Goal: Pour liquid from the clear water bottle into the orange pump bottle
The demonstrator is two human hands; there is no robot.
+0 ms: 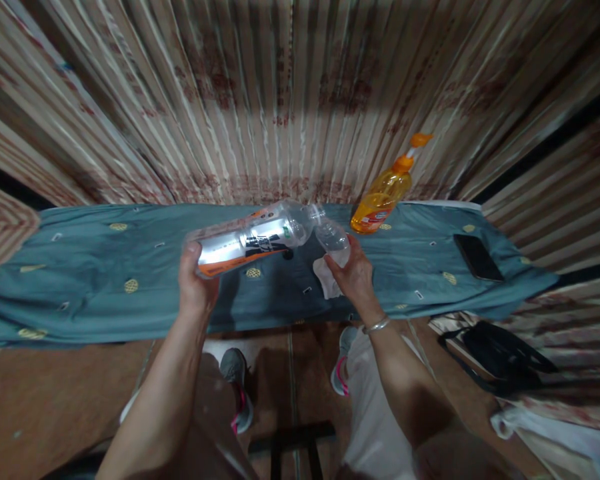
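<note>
My left hand [196, 280] grips the base of a large clear plastic bottle [253, 239] with a silver, orange and black label, tipped on its side with its neck pointing right. My right hand [353, 272] is closed round a small clear glass [333, 241], held tilted with its mouth against the bottle's neck. Under the right hand a white cloth [326, 279] lies on the table. Both hands hover above the table's teal cloth [105, 287].
An orange dish-soap pump bottle [383, 197] stands at the back right of the table. A black phone [478, 257] lies flat further right. A striped curtain [290, 100] hangs behind. A black bag [500, 357] sits on the floor at right; my shoes [237, 387] show below.
</note>
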